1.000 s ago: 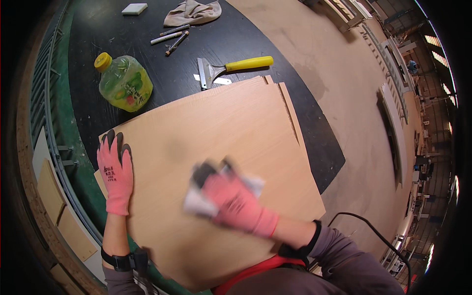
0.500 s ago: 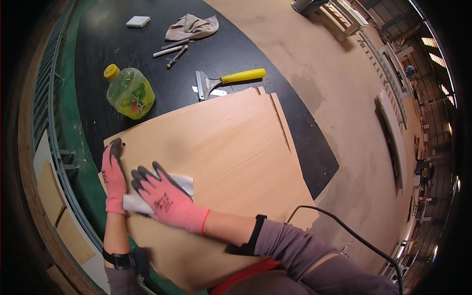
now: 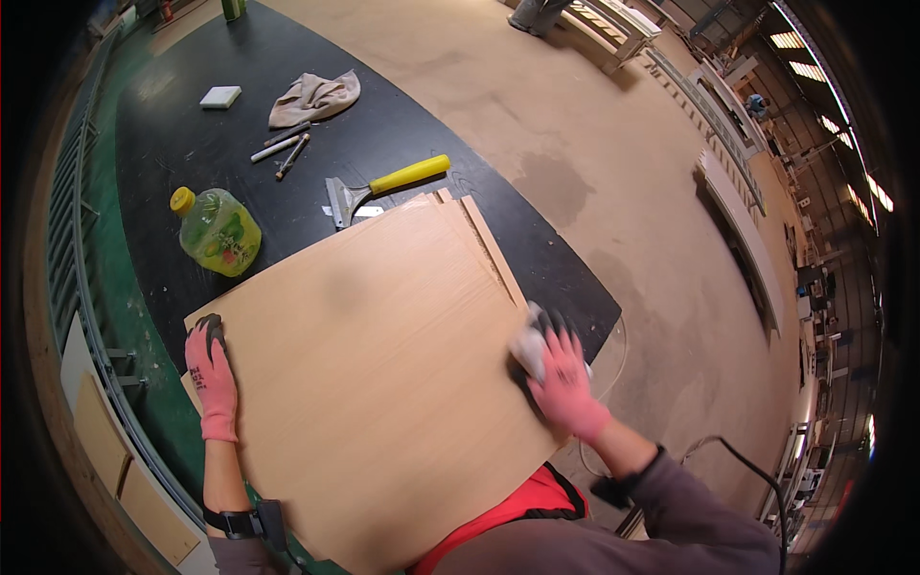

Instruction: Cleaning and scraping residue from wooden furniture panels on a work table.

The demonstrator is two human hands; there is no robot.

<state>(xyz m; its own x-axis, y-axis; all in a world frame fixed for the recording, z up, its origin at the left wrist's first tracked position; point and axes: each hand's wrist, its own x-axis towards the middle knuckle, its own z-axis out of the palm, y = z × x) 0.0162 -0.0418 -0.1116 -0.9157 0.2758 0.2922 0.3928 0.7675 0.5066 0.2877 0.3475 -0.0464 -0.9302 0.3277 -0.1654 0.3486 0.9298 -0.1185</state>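
Observation:
A large light wooden panel (image 3: pixel 374 355) lies flat on the black worktable (image 3: pixel 192 153). My left hand (image 3: pixel 211 379), in a pink glove, rests flat on the panel's left edge with fingers together. At the panel's right edge, my right hand (image 3: pixel 561 379), also in a pink glove, presses a white cloth (image 3: pixel 530 347) against the wood. More thin wooden sheets (image 3: pixel 484 244) stick out from under the panel's far right side.
A yellow-handled scraper (image 3: pixel 388 182), a yellow-green bottle (image 3: pixel 218 230) with a yellow cap, a crumpled rag (image 3: pixel 314 96), a white block (image 3: pixel 220 96) and two small tools (image 3: pixel 283 149) lie on the table beyond the panel. A black cable (image 3: pixel 747 470) runs across the floor at my right.
My right hand with the cloth has swept from the panel's left side, beside my left hand, across to its right edge. My left hand has stayed on the left edge.

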